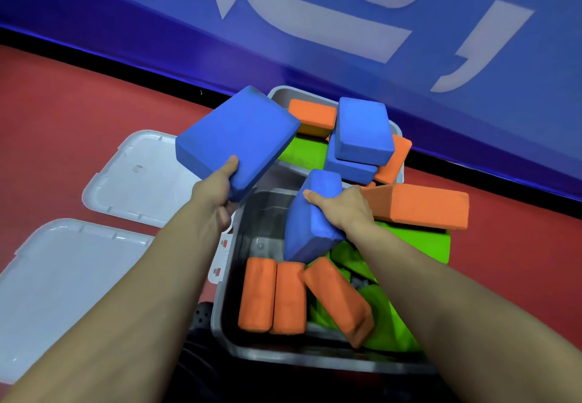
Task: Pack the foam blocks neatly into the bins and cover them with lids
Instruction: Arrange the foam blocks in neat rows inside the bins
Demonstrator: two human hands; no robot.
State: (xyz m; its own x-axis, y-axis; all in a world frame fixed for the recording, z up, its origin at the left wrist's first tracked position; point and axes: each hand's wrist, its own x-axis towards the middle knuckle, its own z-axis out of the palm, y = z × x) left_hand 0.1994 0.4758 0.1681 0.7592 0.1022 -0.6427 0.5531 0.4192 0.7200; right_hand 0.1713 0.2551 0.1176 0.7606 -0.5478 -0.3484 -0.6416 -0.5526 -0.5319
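The left hand (217,187) grips a flat blue rectangular foam block (236,141) by its near edge, thumb on top and fingers curled under, holding it in the air above the left rim of the far grey plastic bin (280,92). The right hand (341,206) clasps a second blue foam block (310,223) around its upper end, tilted steeply with its lower end down inside the near grey plastic bin (226,292), among orange foam bricks (272,297) and green foam pieces (387,317). One hand carrying each block by an edge suggests they are light; the matte surface looks grippy and the foam probably gives a little under the fingers, so nothing here seems fragile. Holding a short edge or end should leave the broad faces free for sliding flat against neighbours. Two white plastic lids (141,179) lie on the red floor (63,97), left of the bins.
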